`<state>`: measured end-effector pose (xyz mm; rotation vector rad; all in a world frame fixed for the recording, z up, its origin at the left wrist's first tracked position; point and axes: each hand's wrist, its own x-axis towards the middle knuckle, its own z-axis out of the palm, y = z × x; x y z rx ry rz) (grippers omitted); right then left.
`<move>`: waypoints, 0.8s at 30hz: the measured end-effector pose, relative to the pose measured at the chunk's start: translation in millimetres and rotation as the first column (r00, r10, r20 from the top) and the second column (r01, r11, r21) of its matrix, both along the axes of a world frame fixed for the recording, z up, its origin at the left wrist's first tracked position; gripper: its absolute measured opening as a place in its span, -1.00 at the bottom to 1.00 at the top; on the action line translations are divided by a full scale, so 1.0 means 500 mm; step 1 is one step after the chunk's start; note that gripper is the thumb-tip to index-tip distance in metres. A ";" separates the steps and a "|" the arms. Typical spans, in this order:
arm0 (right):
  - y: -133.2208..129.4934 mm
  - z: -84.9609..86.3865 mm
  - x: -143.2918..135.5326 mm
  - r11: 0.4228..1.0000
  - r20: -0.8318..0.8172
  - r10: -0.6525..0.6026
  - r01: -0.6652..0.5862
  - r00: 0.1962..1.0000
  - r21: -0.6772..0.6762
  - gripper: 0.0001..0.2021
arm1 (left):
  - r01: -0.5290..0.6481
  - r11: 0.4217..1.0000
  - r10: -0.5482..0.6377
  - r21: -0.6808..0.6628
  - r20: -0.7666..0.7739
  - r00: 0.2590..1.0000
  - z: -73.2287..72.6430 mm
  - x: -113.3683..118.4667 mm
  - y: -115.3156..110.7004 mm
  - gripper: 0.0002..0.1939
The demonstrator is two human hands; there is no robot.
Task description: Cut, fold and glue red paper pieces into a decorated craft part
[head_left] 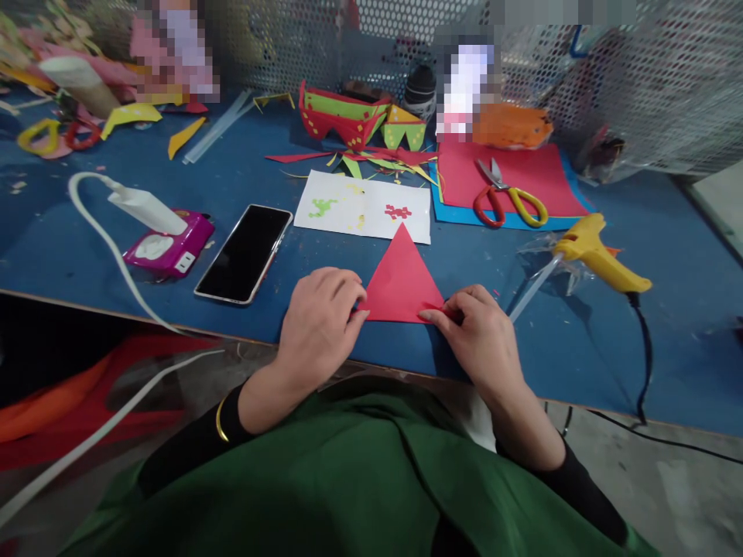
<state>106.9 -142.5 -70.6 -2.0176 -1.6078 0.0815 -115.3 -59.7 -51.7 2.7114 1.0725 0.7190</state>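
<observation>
A red paper triangle [402, 282] lies near the front edge of the blue table, its point facing away from me. My left hand [322, 325] pinches its left corner between thumb and fingers. At the right corner, the thumb and fingers of my right hand [479, 333] grip the paper. Just beyond the triangle's tip is a white card [371, 205] bearing small green, yellow and red paper bits. Behind that card, narrow red and green strips [371, 158] lie before a red and green paper mask shape [342, 120].
A black-screened phone [244, 254] and a purple socket block [168, 244] with a white cable are at left. To the right are a yellow glue gun [604, 251] and scissors [511, 197] on red sheets [534, 174]. Scraps and more scissors [58, 138] sit back left.
</observation>
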 end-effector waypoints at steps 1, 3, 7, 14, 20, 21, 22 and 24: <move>0.000 0.000 0.000 1.000 0.004 0.006 -0.006 1.000 0.002 -0.58 | 0.058 0.997 -0.058 0.047 -0.012 0.998 0.000 0.004 -0.004 -0.87; 0.000 -0.001 0.001 1.000 0.017 0.010 -0.010 1.000 0.001 -0.59 | 0.227 0.968 -0.222 0.108 -0.059 0.973 -0.002 0.015 -0.012 -0.70; 0.000 -0.002 -0.001 1.000 0.048 0.003 -0.003 0.999 -0.008 -0.65 | 0.408 0.907 -0.387 0.103 -0.174 0.906 -0.012 0.036 -0.033 -0.62; -0.013 -0.002 -0.012 0.997 0.227 -0.064 0.055 0.972 0.044 -0.61 | 0.328 0.943 -0.301 0.053 -0.279 0.912 -0.021 0.045 -0.060 -0.37; -0.032 0.011 -0.012 0.993 0.374 -0.113 0.096 0.921 0.062 -0.65 | 0.289 0.956 -0.263 0.045 -0.305 0.916 -0.018 0.050 -0.065 -0.33; -0.035 0.016 -0.010 0.994 0.396 -0.112 0.100 0.911 0.052 -0.67 | 0.289 0.956 -0.262 0.046 -0.305 0.916 -0.018 0.051 -0.065 -0.34; -0.038 0.021 -0.009 0.994 0.416 -0.112 0.104 0.903 0.041 -0.69 | 0.291 0.955 -0.264 0.048 -0.305 0.915 -0.019 0.051 -0.064 -0.34; -0.046 0.033 -0.005 0.992 0.445 -0.119 0.122 0.887 0.021 -0.75 | 0.301 0.952 -0.271 0.054 -0.307 0.913 -0.020 0.052 -0.064 -0.35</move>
